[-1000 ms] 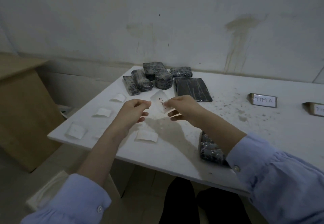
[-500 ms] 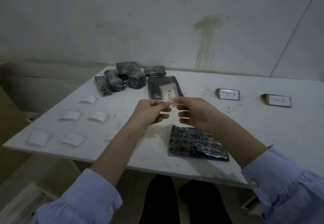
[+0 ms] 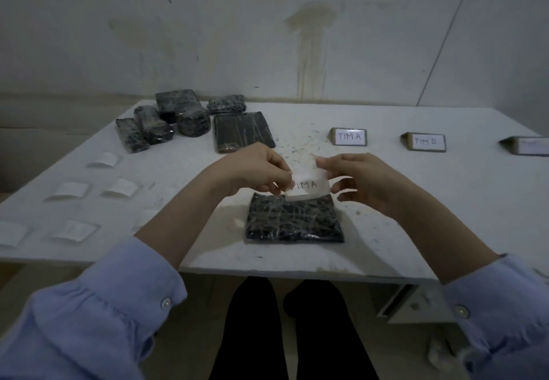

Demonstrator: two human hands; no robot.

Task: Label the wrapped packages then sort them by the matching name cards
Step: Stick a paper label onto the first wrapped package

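My left hand (image 3: 252, 171) and right hand (image 3: 365, 183) pinch the white paper label (image 3: 309, 186), now lowered to the black film-wrapped package (image 3: 294, 222) at frame centre; sticking should follow.

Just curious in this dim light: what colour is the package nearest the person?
The package is black with pale crinkly streaks, best seen in the head view.

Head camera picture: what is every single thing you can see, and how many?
Near wrapped package: 1, black, front centre of table.
TIM A label: 1, white, held just above that package.
Other wrapped packages: 6, black, far left cluster.
Loose labels: about 6, white, left side.
Name cards: 3, white, far right row; first reads TIM A.
Table: 1, white.
Left hand, right hand: pinching the label's ends.
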